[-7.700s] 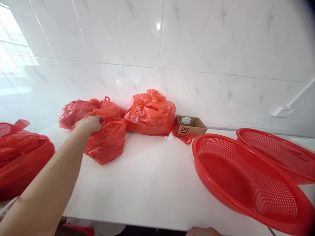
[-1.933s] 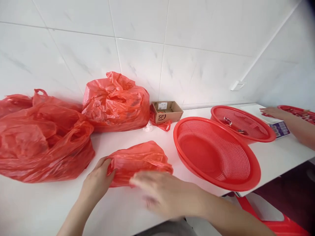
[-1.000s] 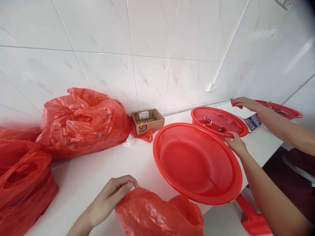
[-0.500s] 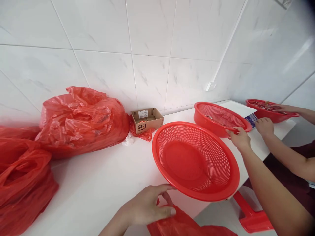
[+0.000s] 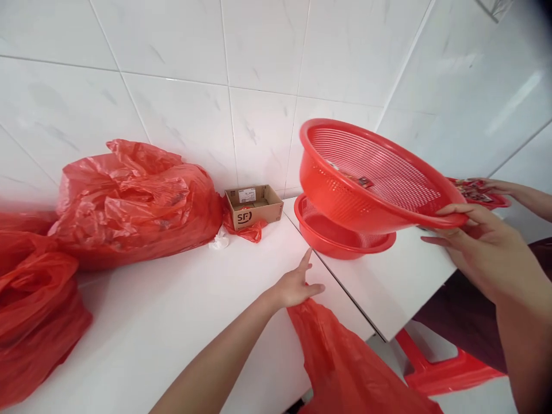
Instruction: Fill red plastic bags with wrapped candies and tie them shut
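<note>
My right hand [image 5: 480, 244] grips the near right rim of a red perforated plastic basket [image 5: 340, 198]. That basket is raised and tilted, with some small packets [image 5: 362, 181] partly showing inside. Beneath it, a second red basket [image 5: 314, 230] sits on the white table, largely hidden by the raised one. Left of these, my left hand [image 5: 297, 286] has its index finger and thumb stretched out, while its other fingers appear closed on the top of a red plastic bag [image 5: 340, 356] that hangs down past the table edge.
Large red plastic bags [image 5: 142, 207] fill the table's left side. A small open cardboard box [image 5: 254, 208] stands by the tiled wall. At the far right, another person's hand [image 5: 495, 187] is at a red basket [image 5: 478, 192] of packets. A red stool [image 5: 448, 374] stands below.
My right hand has lifted the basket with packets and brought it left and nearer. The other basket has moved back beneath it. My left hand has shifted slightly farther forward with the bag.
</note>
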Demonstrator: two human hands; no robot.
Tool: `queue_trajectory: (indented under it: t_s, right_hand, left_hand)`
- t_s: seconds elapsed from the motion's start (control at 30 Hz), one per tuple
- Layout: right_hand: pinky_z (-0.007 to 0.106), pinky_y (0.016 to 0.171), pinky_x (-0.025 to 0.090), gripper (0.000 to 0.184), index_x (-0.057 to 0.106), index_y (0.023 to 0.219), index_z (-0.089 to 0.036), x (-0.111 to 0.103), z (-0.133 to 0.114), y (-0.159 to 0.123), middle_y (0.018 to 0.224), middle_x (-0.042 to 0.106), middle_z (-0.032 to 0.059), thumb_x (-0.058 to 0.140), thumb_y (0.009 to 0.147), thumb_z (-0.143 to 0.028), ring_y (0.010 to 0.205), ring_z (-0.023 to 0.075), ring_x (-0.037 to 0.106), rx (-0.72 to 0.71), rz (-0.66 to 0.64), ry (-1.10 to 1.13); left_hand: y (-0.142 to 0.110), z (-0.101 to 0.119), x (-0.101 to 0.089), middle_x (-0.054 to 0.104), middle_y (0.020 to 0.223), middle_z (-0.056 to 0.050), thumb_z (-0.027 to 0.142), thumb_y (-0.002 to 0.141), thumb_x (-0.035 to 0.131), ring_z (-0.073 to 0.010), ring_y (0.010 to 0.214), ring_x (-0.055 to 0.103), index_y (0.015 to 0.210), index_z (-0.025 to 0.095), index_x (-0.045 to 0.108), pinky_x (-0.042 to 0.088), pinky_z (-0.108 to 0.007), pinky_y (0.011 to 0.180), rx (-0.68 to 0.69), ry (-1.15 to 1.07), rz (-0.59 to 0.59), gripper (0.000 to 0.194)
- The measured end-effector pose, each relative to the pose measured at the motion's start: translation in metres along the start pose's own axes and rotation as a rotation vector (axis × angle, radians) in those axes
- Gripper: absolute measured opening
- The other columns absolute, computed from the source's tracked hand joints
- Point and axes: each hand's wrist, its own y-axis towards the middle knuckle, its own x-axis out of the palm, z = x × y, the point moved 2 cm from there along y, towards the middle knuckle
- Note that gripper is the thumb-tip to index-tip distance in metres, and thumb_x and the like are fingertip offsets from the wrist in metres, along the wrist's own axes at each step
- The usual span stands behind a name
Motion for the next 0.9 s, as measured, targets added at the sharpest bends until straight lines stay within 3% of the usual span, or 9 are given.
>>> queue_trajectory:
  t_s: [0.13, 0.2, 0.27, 0.33, 0.43, 0.63, 0.73, 0.8, 0.9]
  right_hand:
    - [0.030, 0.076, 0.058, 0.033, 0.062, 0.101, -0.027, 0.026, -0.016, -0.030, 0.107, 0.058, 0.0044, 0.075, 0.072, -0.039, 0.087, 0.0158, 0.058, -0.016, -0.254, 0.230]
    - [0.029, 0.075, 0.055, 0.027, 0.061, 0.099, -0.027, 0.053, -0.022, -0.046, 0.103, 0.059, 0.0028, 0.071, 0.076, -0.036, 0.085, 0.0155, 0.058, -0.036, -0.390, 0.239]
    - [0.030, 0.076, 0.054, 0.022, 0.060, 0.099, -0.025, 0.082, -0.028, -0.063, 0.102, 0.060, 0.0029, 0.064, 0.081, -0.039, 0.086, 0.0163, 0.059, -0.062, -0.512, 0.250]
    - [0.033, 0.078, 0.053, 0.023, 0.058, 0.100, -0.024, 0.107, -0.028, -0.079, 0.103, 0.061, 0.0044, 0.059, 0.085, -0.042, 0.089, 0.0182, 0.060, -0.064, -0.601, 0.255]
    - [0.033, 0.077, 0.052, 0.025, 0.056, 0.103, -0.025, 0.125, -0.018, -0.095, 0.105, 0.062, 0.0054, 0.055, 0.087, -0.044, 0.090, 0.0194, 0.060, -0.035, -0.629, 0.190]
    - [0.034, 0.076, 0.051, 0.028, 0.057, 0.105, -0.025, 0.118, 0.021, -0.098, 0.105, 0.066, 0.0062, 0.055, 0.084, -0.043, 0.090, 0.0217, 0.063, 0.042, -0.390, -0.115]
    - [0.037, 0.080, 0.052, 0.034, 0.058, 0.108, -0.025, 0.112, 0.042, -0.097, 0.109, 0.067, 0.0068, 0.056, 0.082, -0.046, 0.095, 0.0241, 0.066, 0.075, -0.282, -0.194]
    - [0.039, 0.081, 0.053, 0.040, 0.057, 0.117, -0.026, 0.106, 0.054, -0.098, 0.113, 0.067, 0.0068, 0.054, 0.084, -0.049, 0.096, 0.0256, 0.068, 0.116, -0.309, -0.232]
    - [0.043, 0.077, 0.056, 0.059, 0.045, 0.138, -0.032, 0.092, 0.055, -0.102, 0.100, 0.072, 0.0049, 0.055, 0.084, -0.053, 0.083, 0.0265, 0.071, 0.202, -0.482, -0.323]
  left_hand:
    - [-0.053, -0.017, -0.016, 0.048, 0.144, -0.013, 0.056, 0.085, 0.055, -0.0244, 0.111, 0.059, 0.152, 0.032, 0.027, 0.042, -0.040, 0.099, -0.042, -0.071, -0.013, 0.076]
    - [-0.090, -0.022, -0.032, 0.055, 0.135, -0.011, 0.055, 0.085, 0.056, -0.0228, 0.114, 0.056, 0.144, 0.029, 0.041, 0.041, -0.036, 0.099, -0.042, -0.119, 0.037, 0.066]
    - [-0.125, -0.027, -0.050, 0.057, 0.131, -0.010, 0.054, 0.082, 0.060, -0.0190, 0.097, 0.058, 0.137, 0.028, 0.050, 0.046, -0.032, 0.087, -0.029, -0.142, 0.054, 0.061]
    - [-0.156, -0.032, -0.065, 0.057, 0.129, -0.009, 0.049, 0.071, 0.073, -0.0128, 0.075, 0.053, 0.134, 0.028, 0.054, 0.046, -0.026, 0.070, -0.064, -0.194, 0.019, 0.068]
    - [-0.195, -0.044, -0.081, 0.053, 0.132, -0.005, 0.031, 0.060, 0.082, -0.0083, 0.067, 0.046, 0.137, 0.037, 0.050, 0.044, -0.023, 0.063, -0.158, -0.265, 0.021, 0.084]
    - [-0.233, -0.061, -0.101, 0.065, 0.090, -0.003, 0.041, 0.077, 0.070, -0.0150, 0.072, 0.058, 0.109, 0.024, 0.069, 0.046, -0.023, 0.060, -0.274, -0.276, 0.219, 0.037]
    - [-0.238, -0.064, -0.111, 0.066, 0.080, -0.003, 0.047, 0.079, 0.069, -0.0161, 0.068, 0.061, 0.093, 0.020, 0.067, 0.046, -0.023, 0.057, -0.282, -0.375, 0.375, 0.031]
    - [-0.236, -0.065, -0.117, 0.065, 0.080, -0.002, 0.047, 0.079, 0.069, -0.0161, 0.068, 0.062, 0.090, 0.020, 0.062, 0.048, -0.024, 0.060, -0.251, -0.480, 0.489, 0.030]
    - [-0.230, -0.065, -0.123, 0.064, 0.084, -0.001, 0.047, 0.080, 0.069, -0.0159, 0.072, 0.062, 0.093, 0.020, 0.059, 0.049, -0.025, 0.064, -0.215, -0.536, 0.597, 0.031]
